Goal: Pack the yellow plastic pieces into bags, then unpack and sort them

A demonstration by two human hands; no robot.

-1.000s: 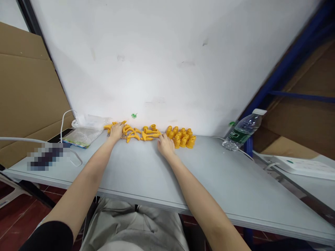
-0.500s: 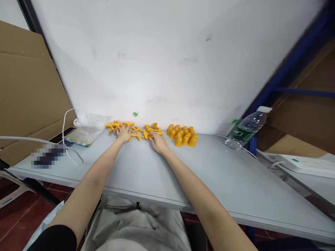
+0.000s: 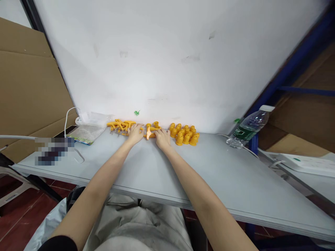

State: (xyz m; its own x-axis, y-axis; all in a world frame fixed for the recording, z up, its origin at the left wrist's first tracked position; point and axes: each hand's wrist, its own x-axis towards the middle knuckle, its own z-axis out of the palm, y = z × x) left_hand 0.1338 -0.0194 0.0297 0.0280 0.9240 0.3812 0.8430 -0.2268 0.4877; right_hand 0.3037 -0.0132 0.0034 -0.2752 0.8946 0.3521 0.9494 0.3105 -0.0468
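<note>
Between my two hands lies a group of yellow plastic pieces, among them a T-shaped piece and a round hollow cup-like piece. My left hand rests on the left side of this group, fingers stretched forward and partly covering yellow pieces. My right hand lies against the right side, its fingers spread over the ends of the pieces. More yellow T-shaped handles with small metal chains are heaped left of my left hand. Several yellow ribbed cups stand in rows right of my right hand.
A plastic bottle leans at the right by a blue frame. Plastic packets, a white cable and a blurred dark item lie at the left. A white panel rises behind the table.
My left hand has moved right, off the chained handles to the middle group. My right hand has shifted slightly right. One T-shaped piece now shows between the hands.
</note>
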